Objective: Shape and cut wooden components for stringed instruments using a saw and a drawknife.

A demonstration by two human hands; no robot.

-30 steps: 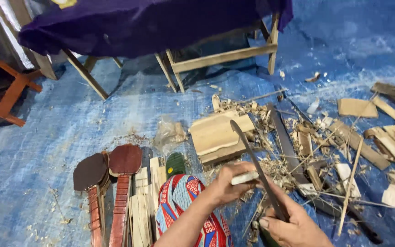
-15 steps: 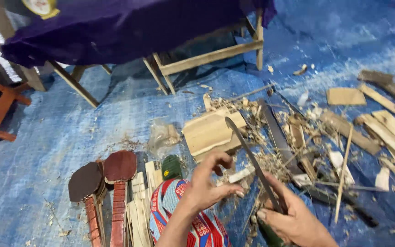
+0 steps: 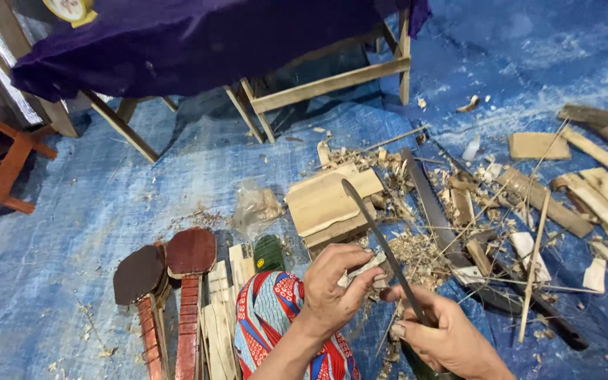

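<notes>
My left hand (image 3: 333, 285) grips a small pale piece of wood (image 3: 362, 269) low in the middle of the view, over my knee in bright patterned cloth (image 3: 276, 309). My right hand (image 3: 445, 334) is closed around the handle of a long dark knife (image 3: 378, 236). Its blade points up and away to the left, and its edge rests against the small wood piece. Wood shavings (image 3: 416, 257) lie heaped just beyond both hands. A block of stacked pale boards (image 3: 328, 204) sits behind the blade tip.
A hand saw (image 3: 431, 207) lies on the blue tarp (image 3: 107, 204) among wood offcuts (image 3: 596, 200) to the right. Two dark paddle-shaped pieces (image 3: 170, 264) and thin slats (image 3: 219, 317) lie at the lower left. A wooden stool under purple cloth (image 3: 198, 42) stands behind.
My left hand has shifted its fingers on the small wood piece and drawn it close against the blade. The view has moved slightly; the right hand keeps its grip on the knife.
</notes>
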